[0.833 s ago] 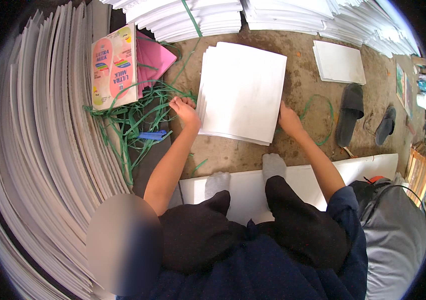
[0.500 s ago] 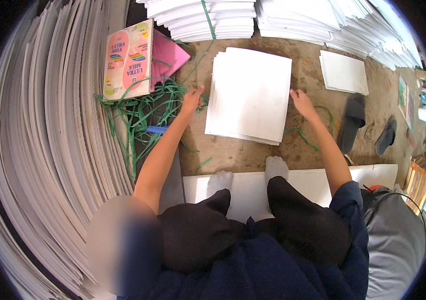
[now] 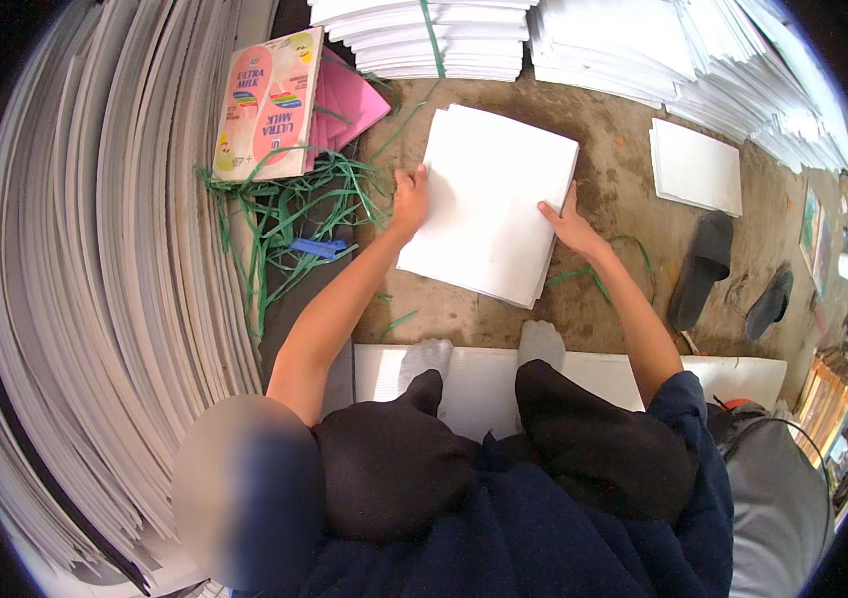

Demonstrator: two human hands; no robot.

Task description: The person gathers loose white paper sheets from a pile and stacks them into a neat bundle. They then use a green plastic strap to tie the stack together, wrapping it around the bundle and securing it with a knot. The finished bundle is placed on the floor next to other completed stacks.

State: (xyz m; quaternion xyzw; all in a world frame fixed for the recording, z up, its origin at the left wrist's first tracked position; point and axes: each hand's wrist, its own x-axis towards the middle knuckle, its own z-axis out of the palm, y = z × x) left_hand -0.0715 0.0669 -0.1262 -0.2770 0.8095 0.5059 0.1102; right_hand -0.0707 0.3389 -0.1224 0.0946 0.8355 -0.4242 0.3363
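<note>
A stack of white sheets (image 3: 489,204), paper or thin card, lies on the brown floor in front of my feet, turned slightly askew. My left hand (image 3: 411,202) grips its left edge with bent fingers. On the opposite edge is my right hand (image 3: 570,224), its thumb over the top sheet and its fingers along the side. The undersides of the fingers are hidden. A tangle of green plastic strapping (image 3: 289,214) lies left of my left hand, with a blue piece of plastic (image 3: 318,247) among it.
Tall stacks of sheets (image 3: 115,249) line the left side; more white piles (image 3: 424,40) stand at the back. A printed pink-and-cream board (image 3: 267,105) leans by pink sheets (image 3: 349,105). To the right are a smaller white stack (image 3: 696,164) and dark sandals (image 3: 701,269).
Both hands have closed in from beside the stack onto its left and right edges. The stack now sits turned a little clockwise, and the view has shifted slightly.
</note>
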